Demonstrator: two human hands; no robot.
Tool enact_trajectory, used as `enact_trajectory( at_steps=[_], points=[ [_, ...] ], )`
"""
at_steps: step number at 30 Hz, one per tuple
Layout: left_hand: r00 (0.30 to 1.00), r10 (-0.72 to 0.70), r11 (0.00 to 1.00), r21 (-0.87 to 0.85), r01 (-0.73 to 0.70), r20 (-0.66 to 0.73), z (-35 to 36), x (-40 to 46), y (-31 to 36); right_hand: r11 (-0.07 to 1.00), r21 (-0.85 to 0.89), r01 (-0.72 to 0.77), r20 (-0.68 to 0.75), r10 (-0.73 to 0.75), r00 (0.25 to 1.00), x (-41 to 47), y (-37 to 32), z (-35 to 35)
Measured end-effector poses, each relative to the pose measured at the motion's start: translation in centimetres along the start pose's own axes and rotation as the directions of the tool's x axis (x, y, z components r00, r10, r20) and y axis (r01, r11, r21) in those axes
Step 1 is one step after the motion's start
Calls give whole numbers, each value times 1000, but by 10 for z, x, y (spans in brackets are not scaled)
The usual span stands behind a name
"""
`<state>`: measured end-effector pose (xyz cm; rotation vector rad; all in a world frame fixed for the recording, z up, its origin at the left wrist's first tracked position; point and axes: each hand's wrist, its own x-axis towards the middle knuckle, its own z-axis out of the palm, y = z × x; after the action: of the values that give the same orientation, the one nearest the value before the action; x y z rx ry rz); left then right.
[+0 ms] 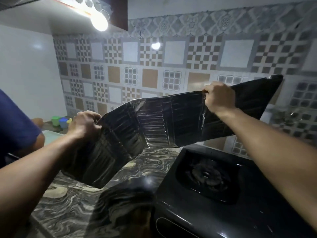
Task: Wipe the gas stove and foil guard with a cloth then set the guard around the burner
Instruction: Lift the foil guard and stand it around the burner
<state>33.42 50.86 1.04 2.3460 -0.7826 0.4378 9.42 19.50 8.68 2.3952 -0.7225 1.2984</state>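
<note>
Holding guard [171,121] up in air, both hands on its top edge. Left hand [84,124] gripping left end, fingers curled over edge, knuckles toward camera. Right hand [219,97] pinching top edge further right, fingers folded over rim, thumb side hidden behind panel. Both clamped on guard, neither loose.

Guard spreading out in folded panels, dark and shiny, creased with ribs. Sagging in middle, lowest left corner hanging just above counter [72,200], touching or not: cannot tell. Right panel sticking out past right hand, tilting up toward tiled wall [154,66]. Guard sitting left of and behind stove [223,194], not around burner [207,174] yet.

Stove lying lower right on counter, black glossy top, burner in recessed well, uncovered. Right forearm crossing over stove's right side.

Dark rounded shape [127,203] lying on counter just left of stove's front corner, blurred, possibly cloth: cannot tell.

Small tubs [59,121], green and blue, standing at far left back of counter. Blue sleeve [15,124] showing at left edge. Lamp [99,23] glowing under shelf at top left, reflecting on tiles.
</note>
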Motion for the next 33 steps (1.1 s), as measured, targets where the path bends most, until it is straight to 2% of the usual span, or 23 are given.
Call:
enact_trajectory(
  at_steps=[7, 12, 15, 20, 26, 31, 33],
  points=[
    [996, -88, 942, -328, 76, -22, 23, 13, 71, 996, 82, -32, -65, 37, 997, -5, 51, 13],
    [990, -126, 879, -455, 143, 67, 42, 16, 118, 989, 123, -82, -48, 88, 995, -17, 84, 15],
    [990, -100, 871, -472, 136, 101, 58, 14, 140, 983, 133, -124, -13, 126, 992, -26, 105, 19],
    [993, -89, 872, -476, 117, 80, 87, 15, 164, 976, 117, -182, 40, 179, 983, -37, 144, 35],
    [976, -102, 842, -506, 188, 192, 123, 27, 182, 963, 73, -259, 155, 245, 957, -49, 173, 60],
    [968, -74, 815, -546, 197, 239, 147, 49, 208, 967, 82, -241, 72, 235, 969, -37, 182, 69],
    [970, -78, 815, -545, 195, 230, 151, 60, 218, 967, 67, -247, 87, 241, 967, -26, 187, 71]
  ],
)
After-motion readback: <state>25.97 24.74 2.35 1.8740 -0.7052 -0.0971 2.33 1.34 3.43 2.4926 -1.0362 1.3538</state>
